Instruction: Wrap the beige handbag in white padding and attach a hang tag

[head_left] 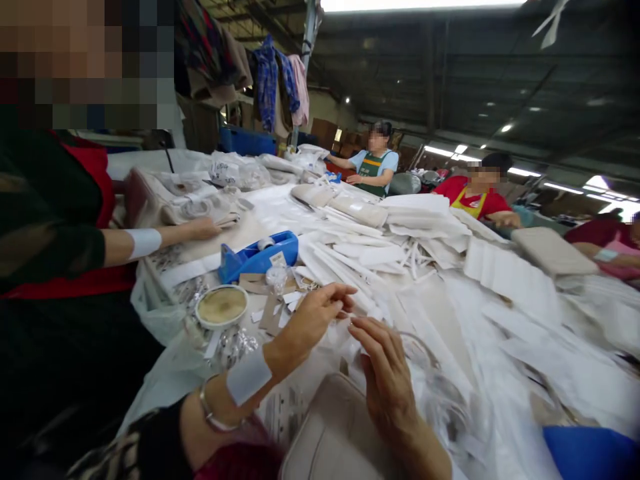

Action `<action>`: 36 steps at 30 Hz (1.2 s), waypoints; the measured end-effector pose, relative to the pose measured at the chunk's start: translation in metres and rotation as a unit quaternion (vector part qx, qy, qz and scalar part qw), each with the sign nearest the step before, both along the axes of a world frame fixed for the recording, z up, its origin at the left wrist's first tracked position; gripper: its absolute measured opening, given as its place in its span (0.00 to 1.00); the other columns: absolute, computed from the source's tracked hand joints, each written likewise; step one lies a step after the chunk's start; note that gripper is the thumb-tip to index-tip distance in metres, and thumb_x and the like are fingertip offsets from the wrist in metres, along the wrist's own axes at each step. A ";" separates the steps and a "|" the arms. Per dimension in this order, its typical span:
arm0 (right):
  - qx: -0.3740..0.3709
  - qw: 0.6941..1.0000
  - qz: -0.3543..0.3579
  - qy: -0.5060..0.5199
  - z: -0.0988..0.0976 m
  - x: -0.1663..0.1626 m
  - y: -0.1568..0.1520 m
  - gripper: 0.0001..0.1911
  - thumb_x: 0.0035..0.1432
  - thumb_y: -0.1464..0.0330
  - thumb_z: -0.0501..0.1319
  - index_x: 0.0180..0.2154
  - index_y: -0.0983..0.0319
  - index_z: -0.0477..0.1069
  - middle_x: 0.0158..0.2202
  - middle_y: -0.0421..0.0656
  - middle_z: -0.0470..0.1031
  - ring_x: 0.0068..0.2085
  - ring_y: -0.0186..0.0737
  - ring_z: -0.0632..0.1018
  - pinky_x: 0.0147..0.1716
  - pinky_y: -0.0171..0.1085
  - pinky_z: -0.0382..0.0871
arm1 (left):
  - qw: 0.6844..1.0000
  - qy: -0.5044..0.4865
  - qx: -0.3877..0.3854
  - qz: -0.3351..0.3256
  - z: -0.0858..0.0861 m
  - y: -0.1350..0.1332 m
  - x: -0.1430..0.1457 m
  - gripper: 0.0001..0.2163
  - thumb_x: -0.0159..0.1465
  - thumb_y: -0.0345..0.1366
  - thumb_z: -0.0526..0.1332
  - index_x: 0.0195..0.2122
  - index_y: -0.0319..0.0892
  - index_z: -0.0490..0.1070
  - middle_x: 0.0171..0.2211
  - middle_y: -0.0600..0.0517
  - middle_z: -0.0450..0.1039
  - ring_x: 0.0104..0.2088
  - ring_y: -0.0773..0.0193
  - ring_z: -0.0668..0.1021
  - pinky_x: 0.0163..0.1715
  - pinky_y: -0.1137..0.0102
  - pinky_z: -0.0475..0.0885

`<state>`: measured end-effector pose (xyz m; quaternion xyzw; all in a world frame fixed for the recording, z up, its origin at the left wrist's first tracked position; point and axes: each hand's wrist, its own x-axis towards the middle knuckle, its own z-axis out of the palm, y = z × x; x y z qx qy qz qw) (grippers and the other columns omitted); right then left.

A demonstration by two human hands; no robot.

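My left hand (311,320) hovers over the white-covered table (450,320), fingers curled, thumb and forefinger pinched on a small pale piece I cannot make out. My right hand (387,373) is just to its right, fingers bent and close together, fingertips almost touching the left hand's pinch. A beige bag (330,433) lies below both hands near my body. A clear plastic wrapper (425,360) sits just behind the right hand. On my left wrist there is a white band and a bracelet.
A blue tape dispenser (257,257) and a round white dish (221,305) stand left of my hands. Heaps of white paper strips (380,257) cover the middle. A person's arm (165,237) reaches in at left; other workers (375,167) sit at the far side.
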<state>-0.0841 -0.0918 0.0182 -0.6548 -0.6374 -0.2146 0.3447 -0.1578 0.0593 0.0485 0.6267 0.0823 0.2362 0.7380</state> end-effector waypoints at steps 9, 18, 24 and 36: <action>-0.291 0.956 0.033 0.006 -0.013 -0.002 0.018 0.13 0.68 0.66 0.52 0.32 0.58 0.70 0.32 0.39 0.74 0.48 0.44 0.72 0.63 0.55 0.39 | 0.968 0.224 0.029 -0.113 -0.059 -0.008 -0.092 0.20 0.54 0.29 0.59 0.49 0.39 0.69 0.41 0.48 0.74 0.40 0.61 0.76 0.39 0.67 0.71; -0.293 0.955 0.043 0.022 -0.005 -0.005 0.019 0.21 0.70 0.68 0.47 0.25 0.58 0.67 0.27 0.38 0.67 0.39 0.40 0.68 0.61 0.56 0.39 | 0.949 0.264 0.036 -0.169 -0.053 -0.013 -0.098 0.19 0.53 0.31 0.61 0.48 0.42 0.67 0.41 0.51 0.74 0.39 0.60 0.75 0.38 0.69 0.70; -0.252 0.967 0.038 0.013 -0.004 -0.003 0.017 0.19 0.69 0.69 0.49 0.25 0.59 0.66 0.26 0.38 0.67 0.39 0.39 0.69 0.60 0.54 0.41 | 0.954 0.216 -0.138 -0.154 -0.064 -0.026 -0.083 0.27 0.49 0.30 0.63 0.52 0.39 0.65 0.44 0.49 0.73 0.44 0.57 0.75 0.44 0.65 0.70; -0.200 0.975 0.083 -0.046 -0.027 0.007 0.023 0.23 0.71 0.60 0.43 0.26 0.59 0.64 0.24 0.38 0.66 0.32 0.38 0.68 0.58 0.47 0.49 | 0.970 0.150 -0.134 -0.135 -0.107 -0.041 -0.049 0.20 0.44 0.38 0.71 0.38 0.39 0.71 0.37 0.53 0.71 0.42 0.59 0.72 0.43 0.70 0.67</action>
